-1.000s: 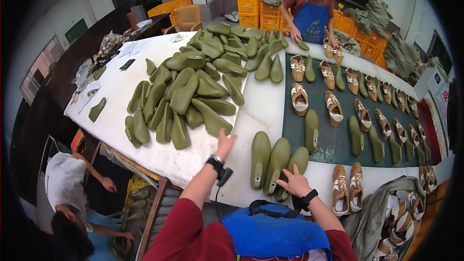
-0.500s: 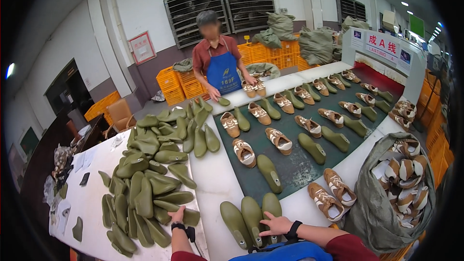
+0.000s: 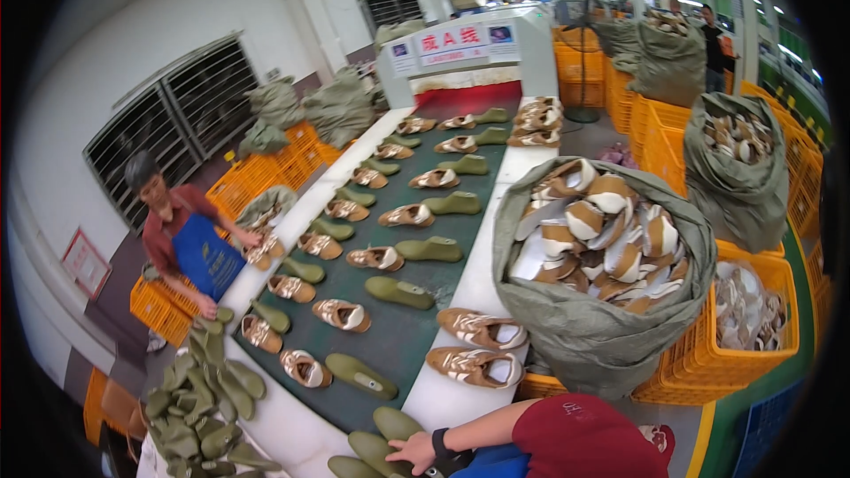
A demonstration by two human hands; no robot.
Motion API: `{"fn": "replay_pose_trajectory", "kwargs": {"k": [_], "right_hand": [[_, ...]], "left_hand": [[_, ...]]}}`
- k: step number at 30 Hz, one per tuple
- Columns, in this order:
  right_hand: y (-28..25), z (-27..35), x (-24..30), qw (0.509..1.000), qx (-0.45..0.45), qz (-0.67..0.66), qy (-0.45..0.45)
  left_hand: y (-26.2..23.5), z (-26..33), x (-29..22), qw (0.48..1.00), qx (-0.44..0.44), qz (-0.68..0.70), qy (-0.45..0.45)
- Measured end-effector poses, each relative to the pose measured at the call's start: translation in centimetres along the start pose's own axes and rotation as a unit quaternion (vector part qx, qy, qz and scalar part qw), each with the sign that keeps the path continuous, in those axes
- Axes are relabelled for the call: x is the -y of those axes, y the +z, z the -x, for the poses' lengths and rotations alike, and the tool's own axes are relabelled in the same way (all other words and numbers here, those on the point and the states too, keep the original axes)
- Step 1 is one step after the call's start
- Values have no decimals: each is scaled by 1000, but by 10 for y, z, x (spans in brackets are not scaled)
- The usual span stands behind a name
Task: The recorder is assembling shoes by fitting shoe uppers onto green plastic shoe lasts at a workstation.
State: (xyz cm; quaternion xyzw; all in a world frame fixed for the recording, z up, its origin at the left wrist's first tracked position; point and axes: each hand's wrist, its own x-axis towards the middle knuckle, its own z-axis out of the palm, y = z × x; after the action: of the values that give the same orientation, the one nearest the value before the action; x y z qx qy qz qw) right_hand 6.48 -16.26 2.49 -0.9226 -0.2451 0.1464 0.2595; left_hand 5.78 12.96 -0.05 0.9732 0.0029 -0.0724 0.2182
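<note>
My right hand [image 3: 413, 454] reaches in from the lower edge, fingers stretched out over olive-green shoe lasts [image 3: 396, 425] on the white bench edge [image 3: 297, 429]. Its fingertips touch or nearly touch the lasts; none is lifted. My left hand is out of view. Just beyond, a pair of brown-and-white sneakers [image 3: 474, 366] lies on the white ledge. Rows of sneakers [image 3: 341, 314] and green lasts [image 3: 360, 373] lie on the dark green conveyor belt [image 3: 320, 398]. At lower left is a heap of lasts [image 3: 181, 425].
A grey-green sack [image 3: 567, 336] full of brown-and-white shoe uppers stands on the right, beside an orange crate [image 3: 753, 358]. Across the belt, a person in a blue apron [image 3: 208, 265] touches a sneaker and a last. A white machine [image 3: 536, 53] stands at the belt's far end.
The view has swung to the right, and my left hand has left the picture. My right hand stays over the lasts at the bench edge.
</note>
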Motion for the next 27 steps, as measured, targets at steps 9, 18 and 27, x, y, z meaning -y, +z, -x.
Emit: {"fn": "replay_pose_trajectory", "kwargs": {"k": [9,18,27], "right_hand": [[12,-6,-16,999,45,0,-6],[10,-13,-7,997,82,5,10],[16,-19,-6,997,74,36,-7]], "left_hand": [[21,-25,-49,991,14,-36,130],[48,-55,-112,950,73,-78,294],[66,-45,-145,918,97,-83,376]]}}
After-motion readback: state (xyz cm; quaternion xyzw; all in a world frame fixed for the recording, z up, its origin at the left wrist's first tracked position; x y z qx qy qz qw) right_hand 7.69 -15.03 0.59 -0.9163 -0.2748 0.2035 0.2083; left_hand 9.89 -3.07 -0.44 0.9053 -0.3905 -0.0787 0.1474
